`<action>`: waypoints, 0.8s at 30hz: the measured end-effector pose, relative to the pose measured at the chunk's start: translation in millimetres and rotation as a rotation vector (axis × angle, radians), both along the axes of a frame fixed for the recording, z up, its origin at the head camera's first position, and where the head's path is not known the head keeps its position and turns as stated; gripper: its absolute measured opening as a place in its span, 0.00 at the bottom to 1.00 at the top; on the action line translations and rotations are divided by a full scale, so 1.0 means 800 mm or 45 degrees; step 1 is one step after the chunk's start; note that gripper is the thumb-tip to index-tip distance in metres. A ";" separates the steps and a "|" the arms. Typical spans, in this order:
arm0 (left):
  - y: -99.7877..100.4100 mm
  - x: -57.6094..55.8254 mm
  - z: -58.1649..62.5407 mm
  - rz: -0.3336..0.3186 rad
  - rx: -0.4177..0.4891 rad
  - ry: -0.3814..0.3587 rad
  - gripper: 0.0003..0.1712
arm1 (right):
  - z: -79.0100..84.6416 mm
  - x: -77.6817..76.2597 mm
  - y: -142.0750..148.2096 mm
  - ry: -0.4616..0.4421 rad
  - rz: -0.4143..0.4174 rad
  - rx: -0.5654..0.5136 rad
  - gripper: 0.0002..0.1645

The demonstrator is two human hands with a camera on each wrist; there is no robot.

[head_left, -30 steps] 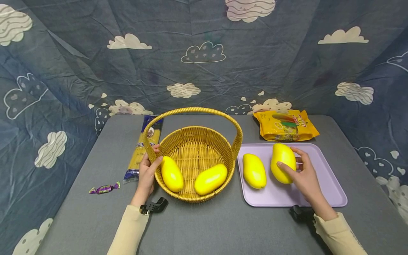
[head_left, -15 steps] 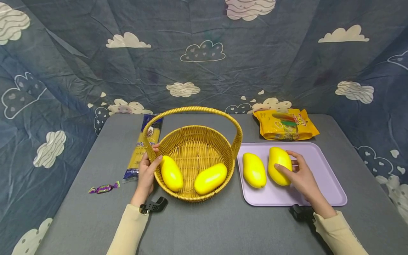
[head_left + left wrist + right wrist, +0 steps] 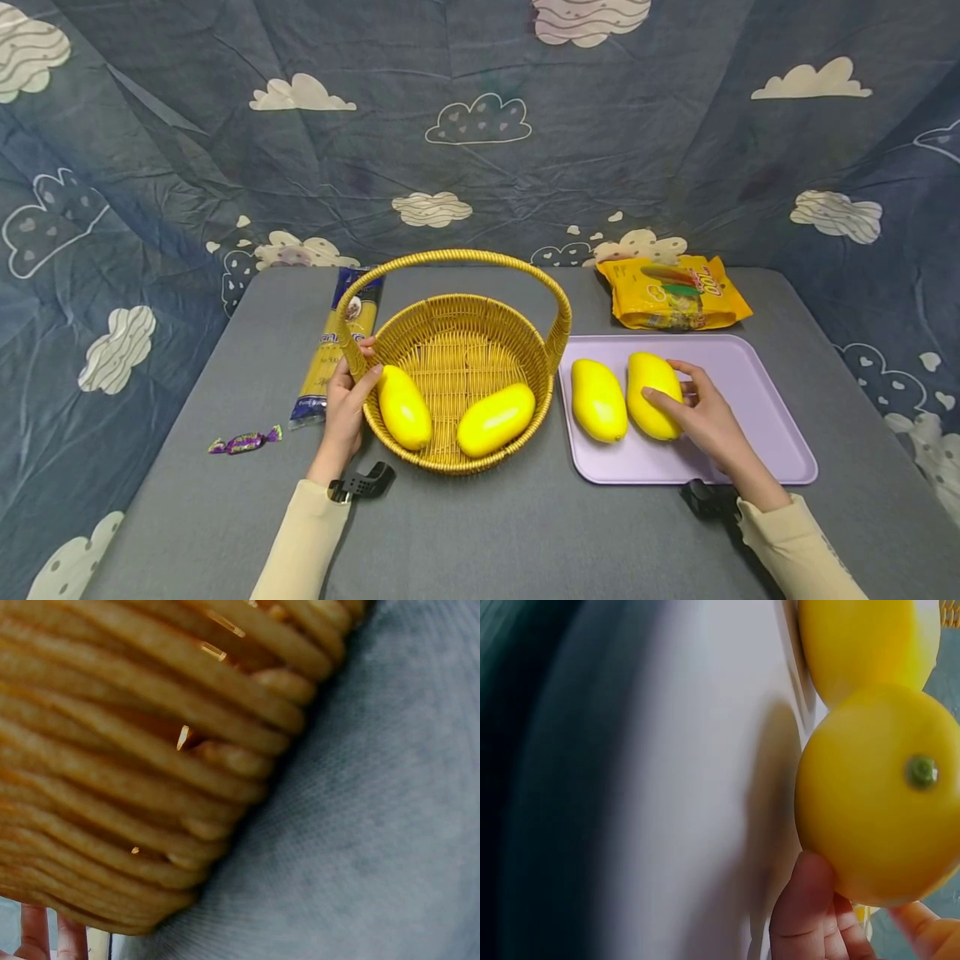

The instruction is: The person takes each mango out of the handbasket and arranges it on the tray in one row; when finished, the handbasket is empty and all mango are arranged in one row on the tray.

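A yellow mango (image 3: 648,377) is gripped by my right hand (image 3: 708,421), thumb on its near side and fingers round its right side. It is over the lilac tray (image 3: 757,442), close beside a second mango (image 3: 597,400). In the right wrist view the held mango (image 3: 862,817) shows its green stem spot, and the fingertips (image 3: 802,900) press its lower end. My left hand (image 3: 348,408) holds the left side of the golden wicker basket (image 3: 450,354) at the handle's base. Inside it lie two mangoes, one at left (image 3: 405,410) and one at right (image 3: 497,421).
Left of the basket lies a blue-ended pasta packet (image 3: 322,371). A purple wrapped candy (image 3: 245,442) rests nearer the table's left edge. Behind the tray is a yellow snack bag (image 3: 671,293). The basket's tall handle (image 3: 453,256) arches above its rim. A patterned cloth backs the table.
My right hand has carried its mango left and slightly toward the near side, closing the gap to the other mango on the tray. The left hand and basket stay put.
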State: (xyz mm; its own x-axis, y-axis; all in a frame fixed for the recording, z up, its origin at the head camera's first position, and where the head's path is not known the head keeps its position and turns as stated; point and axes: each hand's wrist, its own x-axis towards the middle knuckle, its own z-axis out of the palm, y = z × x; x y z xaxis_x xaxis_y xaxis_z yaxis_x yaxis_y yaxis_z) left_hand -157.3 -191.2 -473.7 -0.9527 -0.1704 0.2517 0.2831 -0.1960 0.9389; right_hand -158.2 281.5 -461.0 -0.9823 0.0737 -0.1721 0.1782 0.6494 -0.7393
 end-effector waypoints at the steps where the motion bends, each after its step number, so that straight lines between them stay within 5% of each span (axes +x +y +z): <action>1: 0.000 0.000 0.000 0.001 0.000 -0.001 0.19 | 0.006 0.002 -0.004 -0.017 0.005 -0.004 0.55; 6: 0.000 0.000 0.000 0.008 -0.004 -0.006 0.18 | 0.024 0.009 -0.015 -0.052 0.023 -0.011 0.53; 24: 0.000 0.001 0.001 0.000 0.000 0.002 0.18 | 0.024 0.009 -0.014 -0.131 0.051 0.014 0.55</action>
State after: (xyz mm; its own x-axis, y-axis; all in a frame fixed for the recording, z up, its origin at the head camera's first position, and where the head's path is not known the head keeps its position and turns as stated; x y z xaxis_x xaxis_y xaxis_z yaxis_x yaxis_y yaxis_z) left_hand -156.6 -190.9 -472.6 -0.9523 -0.1707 0.2529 0.2844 -0.1960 0.9385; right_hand -150.6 270.6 -441.6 -0.9617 0.0372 -0.2715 0.2265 0.6657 -0.7111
